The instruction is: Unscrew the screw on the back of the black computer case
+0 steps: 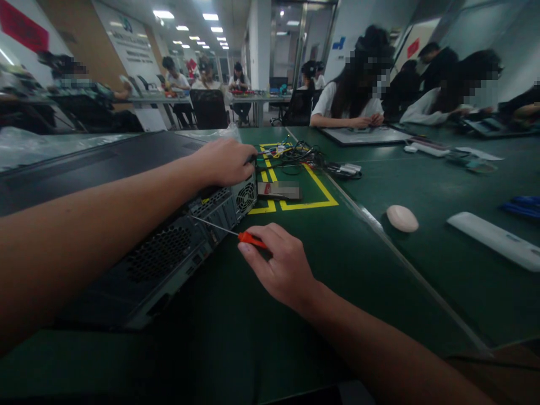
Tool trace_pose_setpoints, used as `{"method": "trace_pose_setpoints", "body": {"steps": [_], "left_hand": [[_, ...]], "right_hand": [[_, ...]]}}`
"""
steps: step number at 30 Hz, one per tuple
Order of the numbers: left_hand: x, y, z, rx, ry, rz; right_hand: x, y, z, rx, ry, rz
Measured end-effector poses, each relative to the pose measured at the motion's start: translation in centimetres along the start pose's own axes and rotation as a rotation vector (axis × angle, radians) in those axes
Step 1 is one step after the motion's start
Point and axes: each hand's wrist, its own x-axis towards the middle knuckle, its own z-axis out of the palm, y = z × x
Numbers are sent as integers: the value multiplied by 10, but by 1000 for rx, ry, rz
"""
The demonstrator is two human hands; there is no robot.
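Note:
A dark desktop computer case [158, 253] lies on its side at the left, its rear panel with vents and a round fan grille [245, 197] facing me. Across the top of the case reaches my left arm. My left hand [223, 162] is closed over the far rear corner, fingers curled at the edge and partly hidden. In my right hand [284, 264] is a screwdriver [250, 240], pinched by its orange handle. Its thin shaft points left, and the tip meets the rear panel near the slot covers; a screw there is too small to make out.
Bundled cables [306, 154] and a small flat box [279, 190] lie beyond the case on the green table [354, 270]. Rightward are a pale mouse [402, 218] and a long white bar [495, 239]. Clear plastic wrap [25, 146] lies behind the case. Other people sit working opposite.

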Motion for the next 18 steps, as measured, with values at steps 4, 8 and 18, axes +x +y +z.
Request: {"method": "trace_pose_setpoints", "body": {"steps": [4,8,18], "left_hand": [[0,1,-1,9,-3,-1],[-2,3,-2,30,1,16],[-4,3,-1,12,24,12]], "right_hand": [[0,-1,0,6,-7,-4],[-1,0,1,44,22,1],[0,4,1,-6,-25,2]]}}
